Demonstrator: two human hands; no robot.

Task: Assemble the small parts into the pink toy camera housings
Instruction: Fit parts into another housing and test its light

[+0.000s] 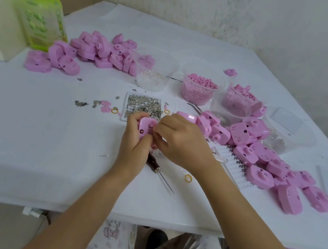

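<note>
While in left hand [133, 143], pink housing [143, 129]

No readable text, green label on the bottle [39, 20] near the far left corner of the table [29, 147] too blurred to read, pink housings [239, 135] bear only cat faces.

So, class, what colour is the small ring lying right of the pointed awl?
The small round ring is yellow; the head view shows it.

Layout: on the white table [30, 137], my left hand [133, 141] and right hand [179, 141] hold one pink plastic camera housing [144, 129] between them. Behind it lies the flat tray of small metal parts [143, 104] — a far heap of pink plastic housings [93, 51] at back left, a near heap of pink plastic housings [260, 154] to my right. The wooden-handled metal awl [158, 171] lies before my hands.
</note>
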